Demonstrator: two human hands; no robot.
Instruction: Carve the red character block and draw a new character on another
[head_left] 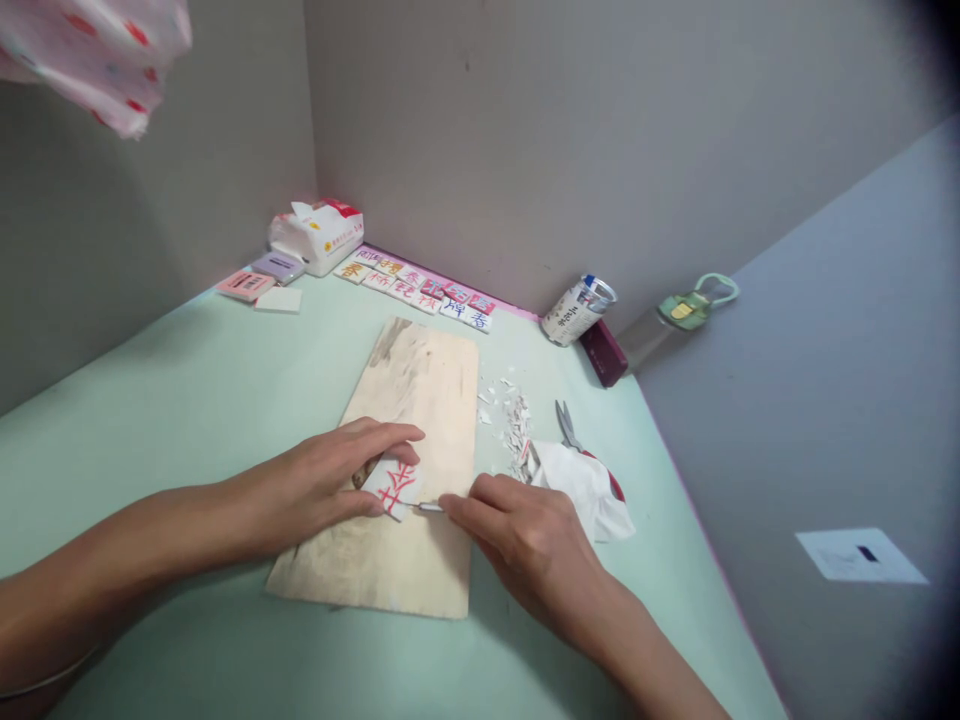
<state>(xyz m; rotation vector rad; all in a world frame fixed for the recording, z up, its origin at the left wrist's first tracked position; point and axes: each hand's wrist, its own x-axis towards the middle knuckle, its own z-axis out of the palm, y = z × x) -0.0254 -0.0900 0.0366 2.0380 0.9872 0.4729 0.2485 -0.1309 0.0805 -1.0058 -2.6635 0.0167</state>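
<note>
My left hand (326,478) lies over the wooden board (435,400), fingers and thumb closed around the edges of a small white block (396,488) with a red written character. A slim carving knife (430,507) is pinched in my right hand (529,525); its thin tip meets the block's lower right edge, and my fingers hide most of its handle. Right of the board are white shavings (516,420), then a crumpled white tissue (581,490) partly covering scissors (570,425) with red handles.
Rows of lettered tiles (420,290) line the table's back edge. A tissue pack (319,235) and small pink and purple packs (246,285) stand back left. A can (577,312), a dark red box (604,352) and a green-lidded bottle (679,312) are back right, near the wall.
</note>
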